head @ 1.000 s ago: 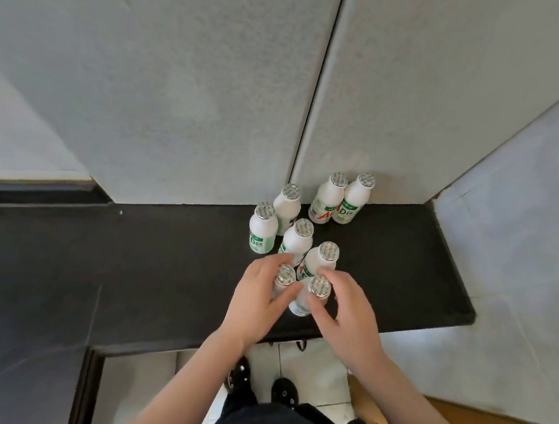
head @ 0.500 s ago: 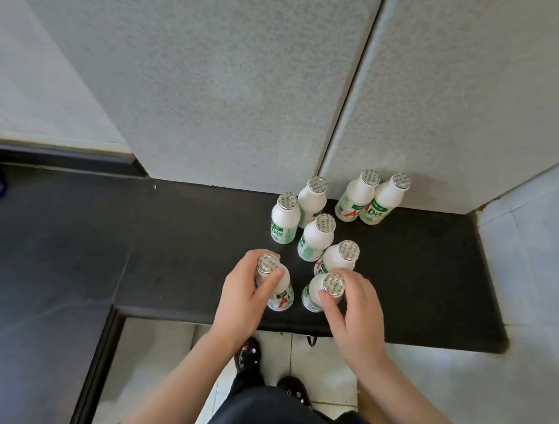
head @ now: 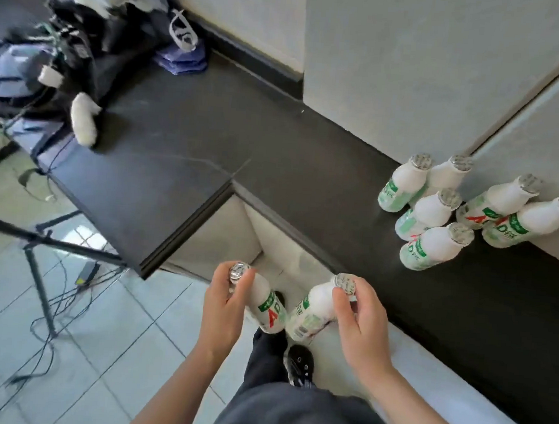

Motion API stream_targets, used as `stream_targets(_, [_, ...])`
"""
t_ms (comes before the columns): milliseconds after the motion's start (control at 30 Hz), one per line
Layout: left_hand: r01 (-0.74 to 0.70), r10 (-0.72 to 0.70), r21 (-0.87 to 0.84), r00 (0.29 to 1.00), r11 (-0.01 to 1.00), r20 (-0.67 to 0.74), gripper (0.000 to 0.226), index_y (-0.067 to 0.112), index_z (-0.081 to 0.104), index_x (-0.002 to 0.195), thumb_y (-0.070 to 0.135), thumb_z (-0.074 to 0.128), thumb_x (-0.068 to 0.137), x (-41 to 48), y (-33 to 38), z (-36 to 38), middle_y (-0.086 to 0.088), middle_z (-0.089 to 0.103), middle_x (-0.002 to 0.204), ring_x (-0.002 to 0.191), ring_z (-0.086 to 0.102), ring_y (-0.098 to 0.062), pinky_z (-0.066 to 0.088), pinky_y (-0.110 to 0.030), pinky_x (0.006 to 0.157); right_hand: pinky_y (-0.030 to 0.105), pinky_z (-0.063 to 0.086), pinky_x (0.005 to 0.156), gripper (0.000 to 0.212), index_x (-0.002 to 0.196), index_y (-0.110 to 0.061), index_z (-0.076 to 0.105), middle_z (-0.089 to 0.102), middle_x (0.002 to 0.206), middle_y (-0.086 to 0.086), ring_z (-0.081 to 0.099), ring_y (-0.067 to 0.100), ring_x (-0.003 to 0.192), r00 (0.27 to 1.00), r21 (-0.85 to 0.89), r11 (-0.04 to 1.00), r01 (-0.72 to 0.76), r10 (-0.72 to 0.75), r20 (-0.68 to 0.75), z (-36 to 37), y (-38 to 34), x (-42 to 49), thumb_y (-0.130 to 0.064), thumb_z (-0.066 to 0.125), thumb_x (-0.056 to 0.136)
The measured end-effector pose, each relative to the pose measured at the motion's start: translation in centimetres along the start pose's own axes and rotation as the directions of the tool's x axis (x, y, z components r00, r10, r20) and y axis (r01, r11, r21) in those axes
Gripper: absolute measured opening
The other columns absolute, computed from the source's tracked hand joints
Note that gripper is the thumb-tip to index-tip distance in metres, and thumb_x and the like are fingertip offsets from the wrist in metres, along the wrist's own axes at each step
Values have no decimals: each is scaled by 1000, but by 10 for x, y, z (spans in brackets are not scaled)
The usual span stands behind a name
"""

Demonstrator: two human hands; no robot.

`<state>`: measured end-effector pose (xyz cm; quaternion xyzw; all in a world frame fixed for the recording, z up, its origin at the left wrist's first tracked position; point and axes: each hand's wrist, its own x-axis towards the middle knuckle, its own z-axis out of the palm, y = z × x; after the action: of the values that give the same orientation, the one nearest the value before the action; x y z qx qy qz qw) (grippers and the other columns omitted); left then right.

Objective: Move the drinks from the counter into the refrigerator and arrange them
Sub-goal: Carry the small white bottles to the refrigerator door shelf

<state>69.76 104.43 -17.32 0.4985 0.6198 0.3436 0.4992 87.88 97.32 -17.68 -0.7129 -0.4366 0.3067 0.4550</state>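
- left hand [head: 227,308]: fingers and thumb curled round the neck of the left bottle [head: 266,302], just under the foil cap.
- right hand [head: 359,322]: same hold at the top of the right bottle [head: 314,310].
- Both bottles are cap-up and off the counter [head: 307,180], hanging over the floor above the shoes [head: 300,360]. Long axes tilt inward, so the bases sit just beside each other; can't tell if they touch.
- Light stand [head: 40,276] and cables are on the floor, left.
- Six bottles [head: 436,237] stand upright in a tight cluster at the counter's right end, against the grey panels [head: 399,70]. They're forward-right of the grips, with the right hand nearer.
- Bags [head: 24,74] sit on the far left of the counter.
- Fridge: can't identify it here. My read: carry this pair over and seat them base-first, since the neck grip leaves the bases free.
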Motion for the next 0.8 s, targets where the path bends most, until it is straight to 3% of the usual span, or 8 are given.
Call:
stream_targets(100, [75,-76,-14,987,997,-141,7,23,59,92,25,53,95,-35,-23,-35,14,65,88,76,57,5,45,-7,62,7,42,65,39,93,-25,57,62,86,-10,58,-1,81,987,0,1000,2,-2,158,20,0,-9,-59,41,84])
stream_targets(200, [125,-139,-66,954,990,-267,8,22,61,94,25,53,94,-70,-41,-62,16,66,92,80,60,4,46,-8,61,13,45,66,31,90,-30,56,62,85,-10,58,0,81,961,-5,1000,-6,7,275,41,-6,-18,-58,44,85])
stream_targets(367, [144,-200,-159,876,977,-438,7,23,61,93,18,56,93,-113,-62,-92,12,67,89,72,60,4,47,-11,53,22,43,68,36,95,-17,58,60,88,-5,57,8,82,896,-16,1000,12,-4,443,79,-23,-39,-50,47,89])
stream_targets(500, [120,-230,-240,828,963,-511,8,25,61,95,18,58,92,-141,-76,-116,11,67,91,79,62,3,47,-10,60,31,47,76,41,104,-16,59,60,95,-3,57,13,89,841,-41,995,90,-53,538,116,-41,-63,-51,45,86])
stream_targets(667, [38,-216,-291,761,956,-612,7,26,63,95,21,58,92,-191,-98,-169,14,67,94,82,63,0,48,-11,63,33,48,74,32,100,-16,59,60,94,-1,59,19,87,754,18,985,173,-144,640,174,-75,-116,-45,50,89])
stream_targets(800, [-7,-232,-304,632,953,-740,10,23,64,95,15,60,91,-253,-129,-235,11,68,93,82,64,0,47,-9,63,16,44,71,7,91,-30,56,59,92,-7,56,5,84,638,96,970,223,-220,738,229,-103,-188,-36,52,92])
